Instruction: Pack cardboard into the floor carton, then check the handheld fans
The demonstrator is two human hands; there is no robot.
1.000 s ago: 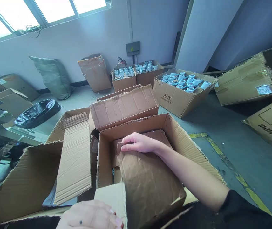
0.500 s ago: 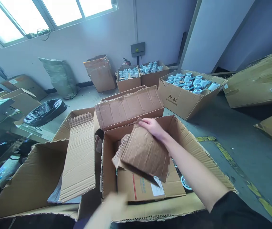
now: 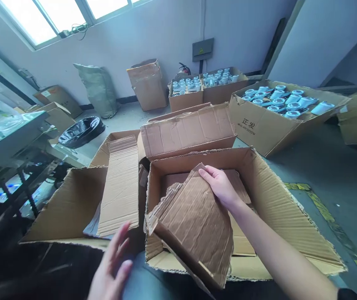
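Note:
My right hand (image 3: 220, 185) pinches the upper corner of a torn, folded cardboard piece (image 3: 197, 221), thumb on its near face. The piece hangs tilted over the near left side of an open cardboard box (image 3: 287, 208). More flat cardboard (image 3: 241, 237) lies inside that box, partly covered by the held piece. My left hand (image 3: 112, 262) is empty, fingers apart, in front of a second open box (image 3: 62, 208) on the left. A long flat cardboard strip (image 3: 120, 187) leans out of that left box, just beyond my left fingertips.
Behind the two boxes stands a box with a raised flap (image 3: 187, 133). Further back are a box of light blue plastic parts (image 3: 256, 125) and two smaller ones (image 3: 186, 100). A black-lined bin (image 3: 81, 132) and a table (image 3: 9, 137) are on the left. Yellow floor tape (image 3: 325, 212) runs along the right.
My right hand has brought the cardboard piece nearer to me, and it now tilts over the box's front edge. My left hand, blurred before, has moved left and opened. The view has shifted left.

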